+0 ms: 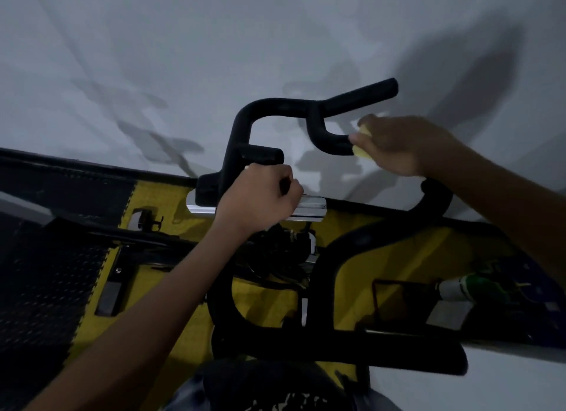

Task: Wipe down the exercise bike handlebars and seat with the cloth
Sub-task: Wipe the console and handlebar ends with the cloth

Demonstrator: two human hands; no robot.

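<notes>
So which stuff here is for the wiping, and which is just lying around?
For the wiping:
yellow cloth, in the right hand
black handlebars
left hand, gripping the bike

Just lying about:
yellow and black floor mats
green and white bottle

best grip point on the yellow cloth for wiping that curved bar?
Wrap the cloth around the handlebar's curved section and grip from the right side, as the right hand does. The round tube lets fingers curl around it. The left hand steadies the bar near its centre.
</notes>
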